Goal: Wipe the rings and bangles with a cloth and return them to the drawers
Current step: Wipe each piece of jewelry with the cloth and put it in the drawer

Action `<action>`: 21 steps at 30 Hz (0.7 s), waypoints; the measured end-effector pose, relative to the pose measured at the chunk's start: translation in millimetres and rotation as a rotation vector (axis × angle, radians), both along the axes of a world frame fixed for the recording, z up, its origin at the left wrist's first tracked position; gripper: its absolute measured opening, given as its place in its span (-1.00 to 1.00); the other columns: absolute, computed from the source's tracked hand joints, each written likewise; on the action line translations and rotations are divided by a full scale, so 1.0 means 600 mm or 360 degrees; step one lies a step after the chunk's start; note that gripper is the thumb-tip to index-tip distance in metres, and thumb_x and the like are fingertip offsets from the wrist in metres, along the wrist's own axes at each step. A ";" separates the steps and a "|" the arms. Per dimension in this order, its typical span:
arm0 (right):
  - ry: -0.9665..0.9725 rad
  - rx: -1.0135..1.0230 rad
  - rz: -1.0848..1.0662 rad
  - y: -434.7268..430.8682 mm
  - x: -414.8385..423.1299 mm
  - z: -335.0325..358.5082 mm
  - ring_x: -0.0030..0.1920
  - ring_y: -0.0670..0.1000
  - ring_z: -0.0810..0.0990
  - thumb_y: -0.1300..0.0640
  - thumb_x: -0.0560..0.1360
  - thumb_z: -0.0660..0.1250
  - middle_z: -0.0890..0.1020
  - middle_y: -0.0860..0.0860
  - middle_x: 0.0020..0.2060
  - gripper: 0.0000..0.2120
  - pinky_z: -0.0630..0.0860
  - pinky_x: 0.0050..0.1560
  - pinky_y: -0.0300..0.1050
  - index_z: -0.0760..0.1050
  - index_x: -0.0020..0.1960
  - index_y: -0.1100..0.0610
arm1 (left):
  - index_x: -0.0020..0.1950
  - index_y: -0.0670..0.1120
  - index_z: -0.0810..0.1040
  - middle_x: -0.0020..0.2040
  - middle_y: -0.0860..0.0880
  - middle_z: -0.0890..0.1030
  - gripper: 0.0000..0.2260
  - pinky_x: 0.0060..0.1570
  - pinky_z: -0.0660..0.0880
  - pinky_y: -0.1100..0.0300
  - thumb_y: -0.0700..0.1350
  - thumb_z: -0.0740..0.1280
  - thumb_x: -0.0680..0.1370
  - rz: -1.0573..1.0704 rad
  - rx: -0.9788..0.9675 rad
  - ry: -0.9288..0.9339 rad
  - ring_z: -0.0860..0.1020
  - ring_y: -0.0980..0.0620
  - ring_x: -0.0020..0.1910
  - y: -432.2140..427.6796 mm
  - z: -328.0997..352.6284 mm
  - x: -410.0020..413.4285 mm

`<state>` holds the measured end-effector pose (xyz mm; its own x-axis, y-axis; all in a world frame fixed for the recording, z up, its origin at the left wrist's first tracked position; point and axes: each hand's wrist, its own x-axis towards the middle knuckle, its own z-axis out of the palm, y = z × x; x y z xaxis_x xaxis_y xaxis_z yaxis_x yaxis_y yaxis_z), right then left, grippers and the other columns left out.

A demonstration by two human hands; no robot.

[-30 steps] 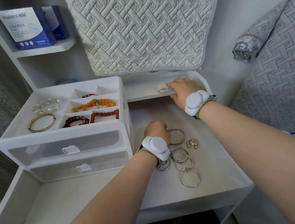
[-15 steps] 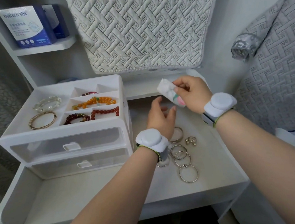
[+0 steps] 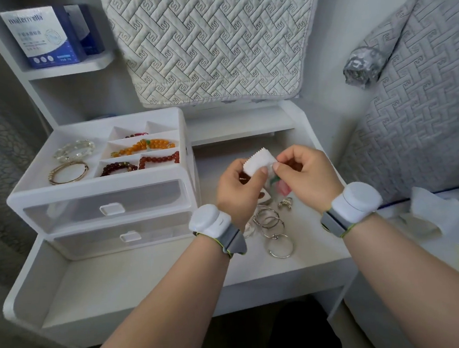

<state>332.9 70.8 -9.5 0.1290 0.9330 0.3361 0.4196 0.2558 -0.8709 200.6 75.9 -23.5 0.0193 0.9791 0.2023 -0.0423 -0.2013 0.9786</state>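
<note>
My left hand (image 3: 239, 187) and my right hand (image 3: 306, 175) meet above the white table, both pinching a small white cloth (image 3: 258, 162) with a zigzag edge; a clear wrapper with red and green print (image 3: 279, 187) hangs below it. Several silver bangles (image 3: 278, 237) lie on the table under my wrists, beside a small ring cluster (image 3: 285, 203). The white drawer unit (image 3: 104, 209) stands to the left with both drawers closed. Its top tray holds bead bracelets (image 3: 144, 147), a gold bangle (image 3: 68, 172) and a clear bead bracelet (image 3: 73, 150).
The white table (image 3: 149, 286) has raised side rims and a low back ledge (image 3: 240, 124). A quilted cushion (image 3: 211, 42) leans behind it. A blue box (image 3: 44, 34) sits on a shelf upper left. A grey quilted bed (image 3: 417, 118) and crumpled tissue (image 3: 431, 211) lie right.
My right hand picked the cloth packet off the back ledge and brought it toward me. My left hand rose from the bangles and took hold of the cloth.
</note>
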 end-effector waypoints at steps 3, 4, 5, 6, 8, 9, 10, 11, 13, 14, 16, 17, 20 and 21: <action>-0.0014 0.0035 -0.0056 -0.011 0.003 -0.003 -0.48 -0.02 0.58 0.18 0.47 0.34 0.58 -0.05 -0.46 -0.85 0.56 -0.26 -0.03 0.47 -0.24 -0.01 | -0.25 -0.01 0.52 -0.25 -0.13 0.53 -0.82 -0.22 0.44 0.05 0.08 0.37 0.37 0.0120 0.0117 0.0256 0.46 0.00 -0.28 -0.007 -0.005 -0.009; -0.0015 0.0046 -0.0075 -0.017 0.002 -0.004 -0.50 -0.03 0.57 0.18 0.47 0.34 0.58 -0.05 -0.45 -0.85 0.56 -0.27 -0.04 0.47 -0.24 -0.01 | -0.28 0.03 0.51 -0.25 -0.11 0.52 -0.83 -0.22 0.41 0.09 0.10 0.38 0.37 0.0138 0.0143 0.0288 0.45 0.02 -0.29 -0.011 -0.005 -0.014; -0.0021 0.0063 -0.0098 -0.023 0.000 -0.005 -0.50 -0.03 0.57 0.19 0.47 0.35 0.59 -0.03 -0.44 -0.85 0.55 -0.29 -0.07 0.48 -0.24 -0.01 | -0.30 0.05 0.49 -0.26 -0.07 0.53 -0.84 -0.24 0.41 0.15 0.07 0.39 0.39 0.0136 0.0149 0.0290 0.44 0.05 -0.31 -0.016 -0.005 -0.018; -0.0010 0.0083 -0.0104 -0.026 -0.002 -0.005 -0.49 -0.04 0.58 0.20 0.47 0.35 0.59 0.00 -0.43 -0.84 0.54 -0.29 -0.11 0.48 -0.24 0.00 | -0.29 0.06 0.47 -0.30 -0.01 0.53 -0.84 -0.29 0.40 0.21 0.01 0.42 0.42 0.0109 0.0141 0.0250 0.43 0.09 -0.36 -0.020 -0.003 -0.020; 0.0085 0.0082 -0.0062 -0.035 -0.007 -0.005 -0.48 -0.09 0.58 0.25 0.48 0.34 0.60 0.07 -0.39 -0.82 0.53 -0.34 -0.23 0.48 -0.23 0.02 | -0.22 0.02 0.46 -0.35 0.03 0.54 -0.84 -0.41 0.39 0.28 -0.14 0.41 0.47 0.0010 0.0125 0.0156 0.42 0.16 -0.46 -0.028 0.000 -0.026; 0.0147 0.0071 -0.0023 -0.038 -0.010 -0.005 -0.48 -0.12 0.57 0.27 0.50 0.32 0.59 0.09 -0.38 -0.80 0.52 -0.35 -0.24 0.47 -0.23 0.02 | -0.16 0.00 0.47 -0.31 0.00 0.56 -0.85 -0.42 0.44 0.27 -0.18 0.41 0.47 -0.0044 0.0122 0.0113 0.46 0.16 -0.45 -0.031 0.001 -0.028; 0.0177 0.0062 -0.0002 -0.040 -0.012 -0.005 -0.48 -0.14 0.55 0.28 0.50 0.31 0.57 0.08 -0.39 -0.79 0.51 -0.36 -0.24 0.46 -0.23 0.01 | -0.12 -0.01 0.49 -0.25 -0.03 0.58 -0.87 -0.36 0.51 0.22 -0.18 0.42 0.46 -0.0100 0.0117 0.0074 0.51 0.12 -0.39 -0.035 0.003 -0.029; 0.0170 0.0065 -0.0001 -0.043 -0.015 -0.005 -0.49 -0.16 0.52 0.27 0.51 0.29 0.55 0.05 -0.42 -0.78 0.48 -0.37 -0.25 0.45 -0.23 0.00 | -0.11 -0.02 0.53 -0.22 -0.05 0.60 -0.89 -0.27 0.56 0.15 -0.15 0.42 0.43 -0.0137 0.0110 0.0053 0.55 0.06 -0.32 -0.039 0.004 -0.031; 0.0135 0.0083 -0.0031 -0.048 -0.016 -0.003 -0.53 -0.20 0.46 0.26 0.52 0.28 0.51 0.00 -0.44 -0.79 0.42 -0.39 -0.31 0.44 -0.22 -0.01 | -0.21 -0.03 0.55 -0.29 -0.04 0.58 -0.93 -0.22 0.50 0.08 -0.06 0.40 0.37 -0.0138 0.0078 0.0081 0.51 0.00 -0.30 -0.045 0.007 -0.036; 0.0144 0.0080 -0.0023 -0.053 -0.018 -0.001 -0.53 -0.19 0.45 0.26 0.53 0.26 0.51 0.00 -0.43 -0.81 0.40 -0.41 -0.33 0.44 -0.20 0.02 | -0.26 -0.04 0.54 -0.34 -0.02 0.55 -0.90 -0.25 0.45 0.11 -0.04 0.40 0.36 -0.0123 0.0054 0.0095 0.47 0.00 -0.33 -0.046 0.005 -0.040; 0.0180 0.0044 0.0049 -0.060 -0.022 -0.001 -0.50 -0.15 0.45 0.27 0.55 0.23 0.52 0.02 -0.42 -0.87 0.42 -0.40 -0.29 0.44 -0.15 0.11 | -0.29 -0.04 0.51 -0.38 0.01 0.52 -0.87 -0.30 0.41 0.18 -0.02 0.38 0.37 -0.0125 0.0030 0.0072 0.44 0.03 -0.36 -0.051 0.002 -0.047; 0.0180 0.0033 0.0060 -0.064 -0.025 -0.002 -0.48 -0.13 0.45 0.26 0.56 0.22 0.52 0.01 -0.43 -0.88 0.42 -0.37 -0.27 0.44 -0.14 0.12 | -0.28 -0.05 0.49 -0.36 0.00 0.52 -0.87 -0.30 0.41 0.19 -0.02 0.38 0.37 -0.0121 0.0028 0.0051 0.44 0.03 -0.35 -0.052 -0.001 -0.051; 0.0385 -0.0060 0.0082 -0.073 -0.031 -0.009 -0.49 -0.14 0.45 0.23 0.55 0.26 0.53 -0.07 -0.51 -0.90 0.42 -0.41 -0.27 0.48 -0.13 0.09 | -0.22 -0.08 0.49 -0.28 -0.06 0.55 -0.88 -0.25 0.46 0.13 -0.10 0.40 0.45 -0.0080 0.0052 0.0024 0.50 -0.01 -0.28 -0.059 -0.006 -0.056; 0.0482 -0.0153 0.0148 -0.079 -0.035 -0.012 -0.50 -0.13 0.46 0.21 0.53 0.29 0.54 -0.05 -0.50 -0.93 0.42 -0.45 -0.27 0.51 -0.11 0.09 | -0.20 -0.08 0.49 -0.27 -0.07 0.57 -0.89 -0.24 0.48 0.12 -0.15 0.39 0.48 -0.0065 0.0054 0.0016 0.52 -0.02 -0.27 -0.064 -0.008 -0.058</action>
<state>312.1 23.7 -16.8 0.1222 0.9710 0.2056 0.1164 0.1917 -0.9745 165.6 37.6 -28.4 0.0616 0.9701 0.2348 -0.0414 -0.2326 0.9717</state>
